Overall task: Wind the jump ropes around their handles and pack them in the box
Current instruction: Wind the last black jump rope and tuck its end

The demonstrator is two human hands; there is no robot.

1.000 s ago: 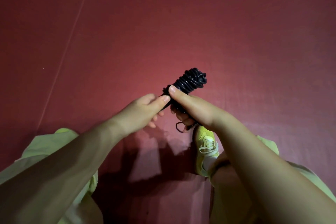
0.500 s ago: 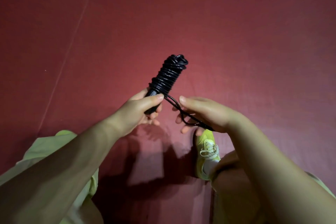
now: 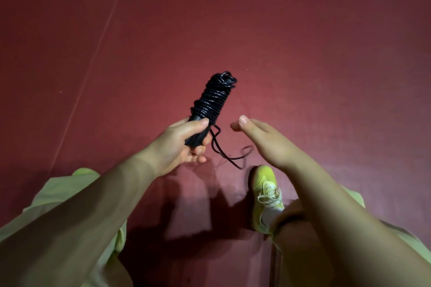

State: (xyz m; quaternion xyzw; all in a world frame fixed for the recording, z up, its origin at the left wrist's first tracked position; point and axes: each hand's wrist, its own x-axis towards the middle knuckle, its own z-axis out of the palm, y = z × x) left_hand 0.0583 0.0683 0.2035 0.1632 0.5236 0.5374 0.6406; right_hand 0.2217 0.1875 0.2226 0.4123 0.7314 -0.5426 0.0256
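Jump rope (image 3: 211, 100): black cord, smooth and glossy, plastic-looking, with bright highlights along the wound coils; the loose tail below reads thinner and duller.
Handles (image 3: 194, 133): black, smooth, less shiny than the cord; material cannot be told for certain.
Floor (image 3: 303, 42): dark red, matt, even surface with a faint fine grain and one thin pale seam line.
Shoe (image 3: 264, 190): yellow-green, soft matt upper resembling suede or cloth, with pale woven laces.
Trousers (image 3: 63, 191): light green cloth, matt, softly creased.
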